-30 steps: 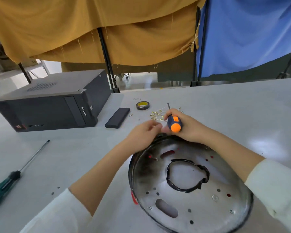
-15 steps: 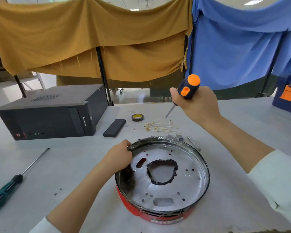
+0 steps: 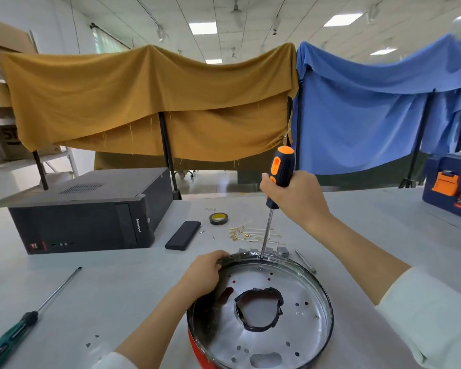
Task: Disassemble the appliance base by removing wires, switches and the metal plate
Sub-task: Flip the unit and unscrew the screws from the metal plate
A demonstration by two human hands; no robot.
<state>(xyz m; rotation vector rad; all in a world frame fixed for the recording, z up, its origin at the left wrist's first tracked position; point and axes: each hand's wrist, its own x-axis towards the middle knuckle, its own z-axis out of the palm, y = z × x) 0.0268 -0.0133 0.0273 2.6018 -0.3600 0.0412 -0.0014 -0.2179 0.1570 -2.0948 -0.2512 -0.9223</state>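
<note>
Slippage is the likely risk: the right hand (image 3: 296, 198) grips the screwdriver (image 3: 276, 187) upright, tip at the twelve o'clock rim of the appliance base (image 3: 261, 312), whose ten o'clock edge the left hand (image 3: 204, 272) clutches close by.

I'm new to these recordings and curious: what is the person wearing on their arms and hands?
Both hands are bare: no gloves, rings or watch show on the left hand or the right hand. Each forearm is uncovered up to a pale, off-white long sleeve pushed back toward the elbow, the left sleeve at the bottom edge, the right sleeve with a loose cuff.
</note>
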